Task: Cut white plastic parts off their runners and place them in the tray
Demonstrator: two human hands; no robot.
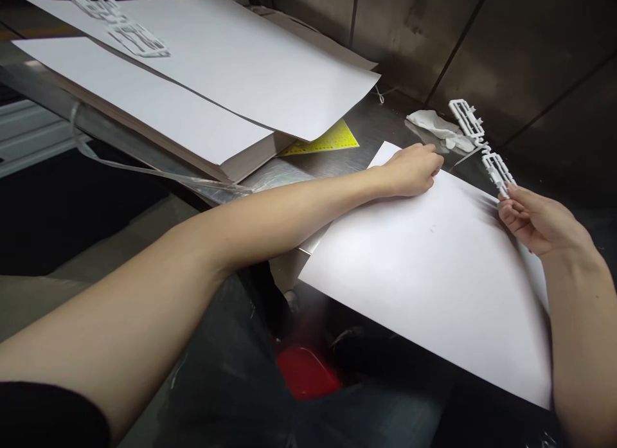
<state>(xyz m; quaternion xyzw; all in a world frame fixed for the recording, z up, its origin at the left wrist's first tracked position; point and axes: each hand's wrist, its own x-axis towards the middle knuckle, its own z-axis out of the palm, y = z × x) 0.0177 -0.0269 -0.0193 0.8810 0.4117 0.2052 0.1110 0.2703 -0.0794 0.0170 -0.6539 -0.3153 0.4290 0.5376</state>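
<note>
A large white sheet (424, 268) lies on the metal table (289, 171) and hangs over its near edge. My left hand (412, 170) rests on the sheet's far corner, fingers curled and pressed down on the paper. My right hand (535, 220) is at the sheet's right edge, fingers closed on the lower end of a white plastic frame strip (482, 146) that sticks up and away toward the wall.
A thick stack of white sheets (193, 88) lies at the far left, with two more white plastic frames (116, 20) on top. A yellow card (325, 141) pokes out beneath it. A crumpled white cloth (436, 128) is by the wall. A red object (306, 371) sits below.
</note>
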